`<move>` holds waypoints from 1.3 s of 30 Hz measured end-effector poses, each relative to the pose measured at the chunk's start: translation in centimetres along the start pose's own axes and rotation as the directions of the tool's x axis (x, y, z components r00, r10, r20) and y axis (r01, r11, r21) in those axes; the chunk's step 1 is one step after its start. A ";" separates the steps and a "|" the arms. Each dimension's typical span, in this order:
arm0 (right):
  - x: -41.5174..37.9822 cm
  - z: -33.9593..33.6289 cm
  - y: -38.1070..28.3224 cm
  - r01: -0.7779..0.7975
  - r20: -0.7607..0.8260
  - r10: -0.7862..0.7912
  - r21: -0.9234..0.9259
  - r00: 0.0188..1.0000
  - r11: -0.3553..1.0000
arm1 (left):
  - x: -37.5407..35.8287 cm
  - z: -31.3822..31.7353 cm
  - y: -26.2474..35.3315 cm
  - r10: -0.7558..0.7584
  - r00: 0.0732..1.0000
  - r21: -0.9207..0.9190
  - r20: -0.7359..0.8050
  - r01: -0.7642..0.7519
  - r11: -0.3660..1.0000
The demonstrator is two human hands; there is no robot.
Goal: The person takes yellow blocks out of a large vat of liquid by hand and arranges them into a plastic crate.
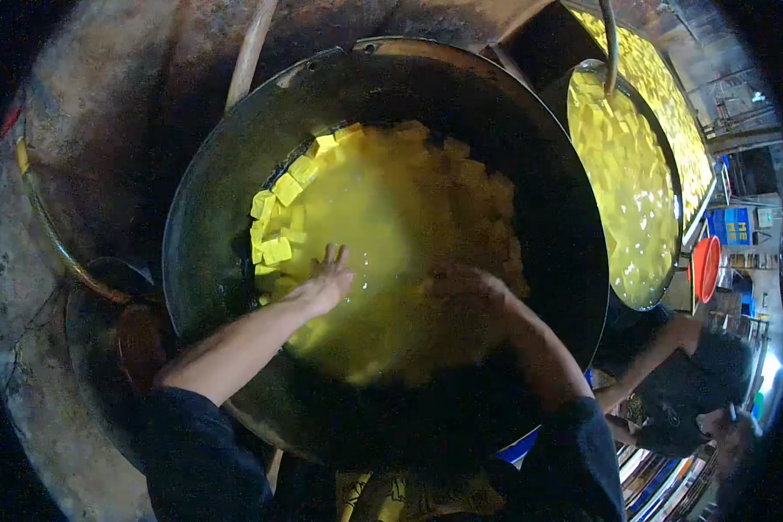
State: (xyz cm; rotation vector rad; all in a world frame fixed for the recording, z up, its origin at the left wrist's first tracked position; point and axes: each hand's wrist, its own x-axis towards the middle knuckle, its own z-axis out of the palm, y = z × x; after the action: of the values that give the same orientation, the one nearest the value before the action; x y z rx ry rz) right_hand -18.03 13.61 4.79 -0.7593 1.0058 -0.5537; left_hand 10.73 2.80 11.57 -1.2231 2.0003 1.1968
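A large dark wok [202,261] in front of me holds cloudy yellow liquid [370,230]. Yellow tofu blocks [277,250] are heaped along its left and far sides, some above the surface and some under it. My left hand [329,283] is over the liquid left of the middle, close to the blocks, with its fingers apart and nothing in it. On the right of the wok, my right hand [470,283] is low at the shaded liquid. Its fingers are dim and blurred, so I cannot see whether they hold anything.
A second wok [677,196] with tofu blocks in yellow liquid stands at the right. Beyond it is a wide surface of yellow pieces [661,83]. A red basin [706,268] is farther right. Another person [683,391] is at the lower right. A hose [52,230] runs along the left.
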 end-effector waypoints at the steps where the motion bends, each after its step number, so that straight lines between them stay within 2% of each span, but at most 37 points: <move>1: 1.2 -1.2 -0.6 0.086 0.045 -0.094 0.146 0.995 0.985 | 1.2 0.7 -0.8 -0.005 1.000 -0.001 0.001 0.005 1.000; 2: 2.7 -2.4 -1.1 0.180 0.101 -0.213 0.263 0.972 0.948 | 3.1 1.9 -2.3 -0.047 0.998 -0.046 0.045 0.049 0.998; 4: 6.8 -5.0 -1.7 0.410 0.242 -0.523 0.395 0.817 0.822 | 4.1 2.4 -3.1 -0.095 0.992 -0.089 0.089 0.103 0.991; 5: 9.3 -3.7 -5.4 0.318 0.211 -0.285 -0.144 0.935 0.937 | 3.9 2.1 -2.9 -0.102 0.994 -0.076 0.049 0.106 0.991; 6: 11.8 -1.6 -9.0 0.095 0.046 -0.086 -0.627 0.995 0.773 | 3.5 1.7 -2.7 -0.111 0.994 -0.062 0.011 0.111 0.992; 7: 13.7 -0.1 -10.6 -0.190 -0.201 0.011 -0.904 0.980 0.383 | 3.1 1.3 -2.4 -0.117 0.993 -0.046 -0.027 0.116 0.992; 9: 17.6 0.7 -8.2 -0.206 -0.340 -0.355 -0.909 0.871 0.363 | 2.7 0.9 -2.4 -0.127 0.986 -0.020 -0.105 0.125 0.992; 10: 19.7 1.0 -7.2 -0.200 -0.333 -0.355 -0.910 0.873 0.363 | 3.9 2.1 -3.9 -0.133 0.985 -0.023 -0.107 0.131 0.991; 12: 23.5 1.9 -5.5 -0.259 -0.371 -0.443 -0.920 0.816 0.295 | 8.6 6.1 -8.7 -0.025 0.939 -0.282 -0.344 -0.078 0.956; 13: 25.1 1.8 -4.4 -0.289 -0.386 -0.486 -0.920 0.784 0.264 | 10.6 6.2 -9.6 -0.035 0.938 -0.288 -0.346 -0.071 0.955; 14: 26.2 1.5 -3.2 -0.282 -0.379 -0.483 -0.923 0.790 0.263 | 12.9 5.3 -10.2 0.013 0.989 -0.240 -0.149 -0.049 0.970; 15: 27.3 1.0 -1.8 -0.318 -0.471 -0.399 -0.863 0.787 0.391 | 13.1 3.7 -9.7 0.030 0.998 -0.219 -0.048 -0.040 0.975; 16: 28.2 0.2 -0.1 -0.337 -0.508 -0.348 -0.828 0.788 0.448 | 13.3 2.1 -9.2 0.046 0.998 -0.196 0.053 -0.035 0.980; 17: 29.2 -0.6 1.6 -0.357 -0.544 -0.295 -0.788 0.786 0.501 | 10.5 -1.0 -6.9 0.074 0.997 -0.146 0.028 -0.069 0.987; 18: 29.8 -2.0 3.7 0.025 -0.497 -0.291 -0.474 0.817 0.880 | 8.9 -2.8 -5.8 0.104 0.995 -0.097 0.003 -0.103 0.990; 19: 28.9 -3.1 3.8 0.057 -0.477 -0.250 -0.383 0.843 0.922 | 9.3 -2.7 -6.7 0.116 0.991 -0.375 -0.070 -0.134 0.917; 20: 27.2 -3.9 3.1 0.002 -0.450 -0.205 -0.411 0.869 0.912 | 9.5 -2.9 -7.3 0.114 0.991 -0.385 -0.075 -0.134 0.913; 21: 25.4 -4.6 2.4 -0.036 -0.421 -0.166 -0.431 0.892 0.901 | 9.7 -2.9 -8.0 0.106 0.994 -0.727 -0.013 -0.082 0.682; 22: 23.9 -5.3 1.6 -0.053 -0.397 -0.137 -0.433 0.908 0.900 | 10.0 -2.9 -8.5 0.127 0.991 -0.940 0.047 0.001 0.341; 23: 22.7 -5.9 1.0 -0.061 -0.373 -0.115 -0.429 0.921 0.901 | 10.6 -2.0 -9.0 0.130 0.988 -0.980 -0.084 -0.105 0.168; 24: 21.5 -6.4 0.3 -0.057 -0.344 -0.097 -0.411 0.934 0.910 | 10.8 -1.7 -8.9 0.135 0.987 -0.981 -0.085 -0.106 0.163; 26: 19.1 -7.0 -1.5 -0.018 -0.275 -0.085 -0.351 0.958 0.936 | 11.5 -1.7 -8.5 0.121 0.989 -0.984 -0.085 -0.064 -0.168; 28: 16.7 -7.0 -2.8 0.041 -0.185 -0.090 -0.254 0.978 0.966 | 13.3 0.2 -7.3 0.003 0.922 -0.919 -0.387 -0.387 0.076; 30: 14.5 -6.6 -4.0 0.108 -0.080 -0.120 -0.132 0.990 0.985 | 14.0 0.6 -5.9 -0.085 0.959 -0.908 -0.269 -0.283 -0.309; 32: 12.8 -5.9 -5.3 0.169 0.027 -0.169 -0.023 0.985 0.985 | 14.6 1.0 -3.9 -0.092 0.943 -0.891 -0.319 -0.332 -0.310; 34: 12.0 -4.6 -6.6 0.217 0.102 -0.217 0.010 0.971 0.976 | 14.6 1.1 -1.9 -0.131 0.962 -0.879 -0.238 -0.271 -0.392; 35: 11.8 -3.9 -7.3 0.231 0.116 -0.228 -0.012 0.967 0.973 | 15.4 1.4 -1.2 -0.118 0.959 -0.852 -0.256 -0.282 -0.441; 36: 11.8 -2.9 -8.0 0.253 0.052 -0.252 -0.369 0.966 0.894 | 15.6 1.8 -0.7 -0.113 0.960 -0.852 -0.258 -0.281 -0.442; 38: 12.9 -3.0 -4.4 0.171 -0.098 -0.227 -0.400 0.969 0.900 | 14.0 1.2 1.6 -0.151 0.966 -0.828 -0.208 -0.256 -0.498; 39: 13.0 -2.6 -3.6 0.288 -0.216 -0.409 -0.434 0.887 0.854 | 11.3 -0.5 4.0 -0.301 0.947 -0.885 -0.115 -0.235 -0.402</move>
State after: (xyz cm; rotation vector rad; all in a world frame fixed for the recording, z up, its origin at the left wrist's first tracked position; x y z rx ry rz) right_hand -14.93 1.24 -0.21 -1.2633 1.2917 -0.8184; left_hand 1.92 -1.75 4.84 -2.2174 0.1745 3.1467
